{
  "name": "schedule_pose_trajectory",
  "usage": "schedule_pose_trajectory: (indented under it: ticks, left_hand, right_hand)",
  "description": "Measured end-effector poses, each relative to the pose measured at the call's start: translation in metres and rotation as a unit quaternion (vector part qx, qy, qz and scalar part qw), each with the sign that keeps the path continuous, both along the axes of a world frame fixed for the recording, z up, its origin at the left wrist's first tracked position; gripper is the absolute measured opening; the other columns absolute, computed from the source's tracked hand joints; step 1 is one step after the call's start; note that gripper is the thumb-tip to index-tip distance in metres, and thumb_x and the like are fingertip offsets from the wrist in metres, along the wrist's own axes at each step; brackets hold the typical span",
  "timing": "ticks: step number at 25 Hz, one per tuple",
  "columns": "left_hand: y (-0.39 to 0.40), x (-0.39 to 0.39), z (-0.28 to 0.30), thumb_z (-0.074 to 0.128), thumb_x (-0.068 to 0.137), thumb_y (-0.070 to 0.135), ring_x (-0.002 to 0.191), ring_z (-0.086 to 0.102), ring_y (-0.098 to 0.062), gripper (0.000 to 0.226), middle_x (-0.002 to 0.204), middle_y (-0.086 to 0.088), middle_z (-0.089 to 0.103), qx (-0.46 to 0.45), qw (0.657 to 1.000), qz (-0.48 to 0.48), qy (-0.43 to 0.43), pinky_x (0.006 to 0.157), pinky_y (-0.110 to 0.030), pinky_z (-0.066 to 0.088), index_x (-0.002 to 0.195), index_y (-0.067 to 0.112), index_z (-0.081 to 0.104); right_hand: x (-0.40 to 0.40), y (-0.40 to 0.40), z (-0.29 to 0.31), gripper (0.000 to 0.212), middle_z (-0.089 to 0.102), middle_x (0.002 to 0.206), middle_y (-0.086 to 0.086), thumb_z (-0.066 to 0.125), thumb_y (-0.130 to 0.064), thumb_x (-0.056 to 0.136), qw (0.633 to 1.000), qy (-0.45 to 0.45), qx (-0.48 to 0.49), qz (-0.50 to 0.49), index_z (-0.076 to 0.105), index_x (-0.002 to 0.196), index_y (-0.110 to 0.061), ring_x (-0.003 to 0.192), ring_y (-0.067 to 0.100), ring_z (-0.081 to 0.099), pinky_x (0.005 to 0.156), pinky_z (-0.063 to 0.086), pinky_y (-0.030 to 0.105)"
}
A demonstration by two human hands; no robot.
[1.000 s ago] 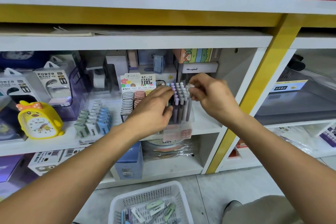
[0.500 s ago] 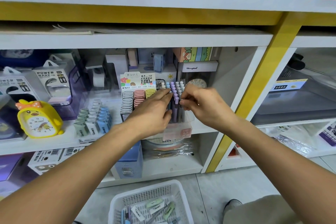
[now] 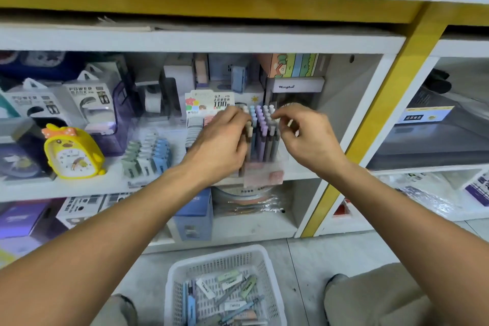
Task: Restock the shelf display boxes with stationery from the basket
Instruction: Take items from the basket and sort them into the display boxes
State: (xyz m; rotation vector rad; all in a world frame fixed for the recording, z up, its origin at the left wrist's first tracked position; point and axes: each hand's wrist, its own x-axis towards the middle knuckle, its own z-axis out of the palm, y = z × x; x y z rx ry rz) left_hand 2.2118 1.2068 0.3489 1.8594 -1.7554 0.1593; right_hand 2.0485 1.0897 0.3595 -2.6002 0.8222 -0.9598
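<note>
Head view: both hands are reaching into the clear pen box [image 3: 264, 174] on the middle shelf [image 3: 79, 188]. The left hand [image 3: 222, 145] is curling its fingers around a pale pen [image 3: 249, 130] at the box's left side; the right hand [image 3: 307, 137] is pinching something small at the pastel pens [image 3: 262, 127] (blurred, cannot tell what). The white basket [image 3: 222, 257] is sitting on the floor below, holding loose pens and erasers [image 3: 230, 282]. A yellow clock [image 3: 72, 152] is standing at the left.
</note>
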Motion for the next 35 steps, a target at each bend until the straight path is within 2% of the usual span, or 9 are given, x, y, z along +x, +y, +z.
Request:
schedule_pose_trajectory:
  ticks: [5, 7, 10, 13, 21, 24, 27, 32, 35]
  left_hand:
    - [0.046, -0.003, -0.037, 0.047, 0.079, 0.019, 0.086, 0.061, -0.028, 0.021, 0.093, -0.006, 0.066, 0.061, 0.996, 0.044, 0.041, 0.069, -0.038, 0.051, 0.096, 0.019, 0.058]
    - [0.061, -0.005, -0.077, 0.052, 0.081, 0.016, 0.09, 0.062, -0.031, 0.016, 0.095, -0.01, 0.068, 0.202, 0.977, 0.053, 0.045, 0.071, -0.04, 0.053, 0.096, 0.015, 0.06]
    - [0.085, -0.009, -0.156, 0.059, 0.085, 0.012, 0.096, 0.062, -0.032, 0.021, 0.102, -0.014, 0.065, 0.434, 0.899, 0.045, 0.038, 0.08, -0.041, 0.053, 0.105, 0.004, 0.061]
    - [0.113, -0.016, -0.238, 0.063, 0.087, 0.017, 0.087, 0.056, -0.026, 0.021, 0.097, -0.009, 0.056, 0.547, 0.835, 0.032, 0.048, 0.076, -0.036, 0.051, 0.101, 0.005, 0.054]
    - [0.135, -0.035, -0.359, 0.064, 0.083, 0.008, 0.086, 0.058, -0.025, 0.036, 0.108, -0.016, 0.058, 0.605, 0.793, -0.021, 0.068, 0.064, -0.033, 0.045, 0.116, 0.001, 0.051]
    - [0.134, -0.036, -0.383, 0.068, 0.08, 0.007, 0.1, 0.058, -0.03, 0.05, 0.115, -0.018, 0.054, 0.61, 0.79, -0.026, 0.062, 0.07, -0.035, 0.047, 0.125, 0.001, 0.048]
    - [0.132, -0.037, -0.403, 0.069, 0.079, 0.009, 0.11, 0.053, -0.032, 0.062, 0.121, -0.015, 0.047, 0.602, 0.796, -0.025, 0.058, 0.083, -0.04, 0.049, 0.136, 0.01, 0.046]
    - [0.129, -0.035, -0.416, 0.067, 0.079, 0.014, 0.102, 0.058, -0.028, 0.049, 0.11, -0.009, 0.056, 0.546, 0.837, -0.009, 0.041, 0.076, -0.037, 0.044, 0.125, 0.016, 0.053]
    - [0.134, -0.04, -0.423, 0.073, 0.075, 0.018, 0.111, 0.052, -0.03, 0.063, 0.12, -0.014, 0.052, 0.56, 0.824, -0.004, 0.085, 0.083, -0.037, 0.047, 0.13, 0.009, 0.045]
  right_hand:
    - [0.017, 0.068, -0.048, 0.026, 0.061, 0.072, -0.016, 0.055, -0.007, 0.083, 0.985, 0.079, 0.12, 0.097, 0.073, 0.097, -0.02, 0.067, 0.0, 0.057, 0.068, 0.049, 0.019]
    - [0.023, 0.09, -0.09, 0.028, 0.062, 0.079, -0.008, 0.053, -0.005, 0.083, 0.954, 0.223, 0.164, 0.113, 0.07, 0.097, -0.021, 0.075, 0.013, 0.062, 0.073, 0.053, 0.029]
    - [0.019, 0.114, -0.172, 0.033, 0.065, 0.098, 0.0, 0.056, -0.008, 0.088, 0.866, 0.434, 0.214, 0.125, 0.069, 0.116, -0.019, 0.105, 0.021, 0.064, 0.083, 0.048, 0.026]
    - [0.003, 0.125, -0.253, 0.037, 0.061, 0.131, 0.008, 0.058, -0.008, 0.091, 0.814, 0.511, 0.256, 0.105, 0.064, 0.127, -0.013, 0.122, 0.025, 0.056, 0.095, 0.046, 0.028]
    - [-0.047, 0.126, -0.374, 0.045, 0.061, 0.132, 0.01, 0.068, -0.011, 0.085, 0.778, 0.528, 0.331, 0.08, 0.059, 0.129, -0.011, 0.12, 0.028, 0.057, 0.098, 0.047, 0.031]
    - [-0.035, 0.131, -0.39, 0.051, 0.06, 0.13, 0.006, 0.075, -0.015, 0.084, 0.79, 0.502, 0.324, 0.136, 0.061, 0.132, -0.019, 0.119, 0.024, 0.055, 0.098, 0.042, 0.031]
    - [-0.014, 0.143, -0.41, 0.032, 0.065, 0.106, 0.009, 0.076, -0.015, 0.085, 0.783, 0.498, 0.324, 0.184, 0.072, 0.116, -0.014, 0.102, 0.027, 0.064, 0.086, 0.051, 0.034]
    - [-0.005, 0.155, -0.426, 0.017, 0.063, 0.1, 0.011, 0.061, -0.019, 0.094, 0.854, 0.428, 0.287, 0.068, 0.072, 0.104, -0.011, 0.093, 0.03, 0.063, 0.076, 0.051, 0.036]
    - [-0.015, 0.139, -0.423, 0.022, 0.061, 0.107, 0.008, 0.062, -0.011, 0.086, 0.851, 0.395, 0.347, -0.001, 0.066, 0.107, -0.015, 0.099, 0.028, 0.06, 0.081, 0.052, 0.036]
